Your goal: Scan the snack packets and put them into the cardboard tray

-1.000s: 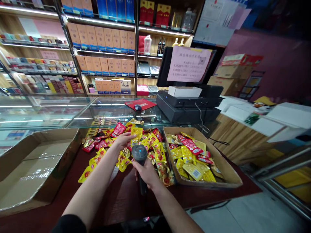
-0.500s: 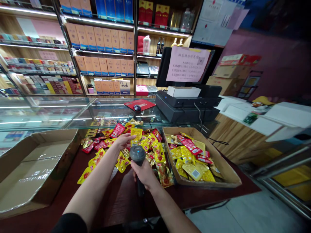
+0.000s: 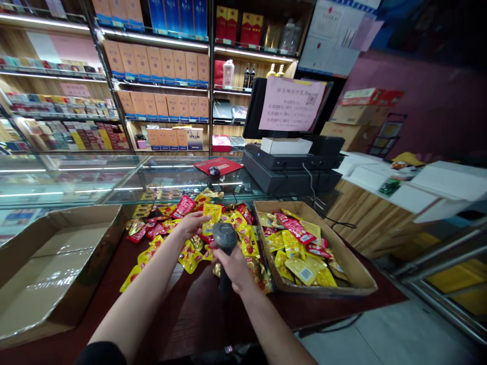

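My left hand point(image 3: 193, 224) pinches the edge of a yellow snack packet point(image 3: 211, 219), held up over the pile. In my right hand point(image 3: 236, 266) is a dark barcode scanner point(image 3: 224, 236), its fingers wrapped round the handle. The scanner's head stands just right of and nearer to me than the packet. Beneath both hands, red, yellow and gold snack packets point(image 3: 190, 256) lie heaped on the dark red tabletop point(image 3: 182, 314). To the right, an open cardboard tray point(image 3: 352, 258) holds several more packets, some lying barcode side up.
Another cardboard tray point(image 3: 76, 276) stands at the left. Behind the pile runs a glass counter point(image 3: 125, 177) with a red mouse pad point(image 3: 228, 166), a computer mouse point(image 3: 214, 171) and a monitor point(image 3: 253, 109) on a black base. Shelves of boxed goods point(image 3: 163, 61) line the wall.
My right hand has moved the scanner a little right and away from me. The yellow packet in my left hand has shifted slightly left and lower.
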Demonstrator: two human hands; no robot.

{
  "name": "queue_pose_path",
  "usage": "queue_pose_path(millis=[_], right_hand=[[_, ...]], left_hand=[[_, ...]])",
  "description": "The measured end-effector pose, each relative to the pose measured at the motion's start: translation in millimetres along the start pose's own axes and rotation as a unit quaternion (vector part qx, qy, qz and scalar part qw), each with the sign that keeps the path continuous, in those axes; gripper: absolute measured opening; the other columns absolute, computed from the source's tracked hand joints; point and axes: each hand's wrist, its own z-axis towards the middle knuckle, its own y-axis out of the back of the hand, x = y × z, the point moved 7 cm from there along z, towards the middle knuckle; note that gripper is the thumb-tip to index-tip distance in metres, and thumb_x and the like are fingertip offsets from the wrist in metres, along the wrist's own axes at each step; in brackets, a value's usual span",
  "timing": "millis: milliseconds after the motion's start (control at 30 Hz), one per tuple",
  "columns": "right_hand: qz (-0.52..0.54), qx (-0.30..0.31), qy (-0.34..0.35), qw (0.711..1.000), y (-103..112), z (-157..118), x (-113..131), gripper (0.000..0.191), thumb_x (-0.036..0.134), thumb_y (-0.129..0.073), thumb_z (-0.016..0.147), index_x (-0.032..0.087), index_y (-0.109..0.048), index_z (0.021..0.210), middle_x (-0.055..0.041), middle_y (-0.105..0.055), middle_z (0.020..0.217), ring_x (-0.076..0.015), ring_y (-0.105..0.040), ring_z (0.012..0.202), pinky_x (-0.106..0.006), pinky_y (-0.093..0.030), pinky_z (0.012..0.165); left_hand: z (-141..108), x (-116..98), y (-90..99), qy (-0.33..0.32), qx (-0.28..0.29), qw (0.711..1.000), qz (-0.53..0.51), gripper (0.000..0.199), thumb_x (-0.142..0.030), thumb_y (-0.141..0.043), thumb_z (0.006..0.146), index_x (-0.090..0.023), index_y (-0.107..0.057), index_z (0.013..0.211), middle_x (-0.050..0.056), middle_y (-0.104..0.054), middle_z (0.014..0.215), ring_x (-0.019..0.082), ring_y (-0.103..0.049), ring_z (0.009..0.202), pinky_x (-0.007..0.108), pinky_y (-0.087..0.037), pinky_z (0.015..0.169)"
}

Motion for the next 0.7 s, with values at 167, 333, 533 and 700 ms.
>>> queue_pose_path(millis=[167,333,533,700], right_hand=[[0.144,-0.005,-0.116,0.983,32.2,23.5,8.9,0.021,0.01,-0.059,0.06,0.015,-0.063,0.08,-0.0006,-0.063,0.07,-0.0109,-0.058,0.061,-0.022,-0.048,0.058],[0.231,0.079,-0.22,0.944,49.8,22.0,21.4,0.017,0.007,-0.051,0.064,0.013,-0.06,0.078,-0.0028,-0.061,0.067,-0.0133,-0.062,0.066,-0.028,-0.053,0.068],[0.215,0.074,-0.179,0.957,102.2,14.8,58.5,0.019,0.003,-0.051,0.064,0.013,-0.06,0.079,-0.0014,-0.06,0.065,-0.0127,-0.062,0.066,-0.028,-0.052,0.074],[0.209,0.013,-0.115,0.971,175.5,14.3,92.2,0.02,0.004,-0.052,0.064,0.012,-0.061,0.081,-0.003,-0.062,0.068,-0.0127,-0.061,0.063,-0.026,-0.052,0.069]], left_hand=[[-28.9,10.1,-15.4,0.027,0.046,0.999,0.001,0.038,-0.018,-0.08,0.058,-0.016,-0.057,0.087,0.003,-0.067,0.081,0.012,-0.063,0.057,0.021,-0.053,0.052],[-51.8,15.4,-47.4,0.105,0.112,0.988,-0.026,0.022,-0.021,-0.069,0.072,-0.013,-0.058,0.089,0.011,-0.067,0.088,0.019,-0.067,0.075,0.028,-0.055,0.068],[-53.0,-1.4,-123.5,0.17,0.218,0.96,-0.052,0.031,-0.037,-0.052,0.084,-0.011,-0.059,0.099,0.016,-0.065,0.094,0.024,-0.065,0.088,0.034,-0.053,0.077],[-36.4,-5.1,-206.0,0.186,0.262,0.946,-0.036,0.043,-0.047,-0.045,0.085,-0.01,-0.057,0.104,0.017,-0.065,0.094,0.025,-0.064,0.091,0.038,-0.051,0.078]])
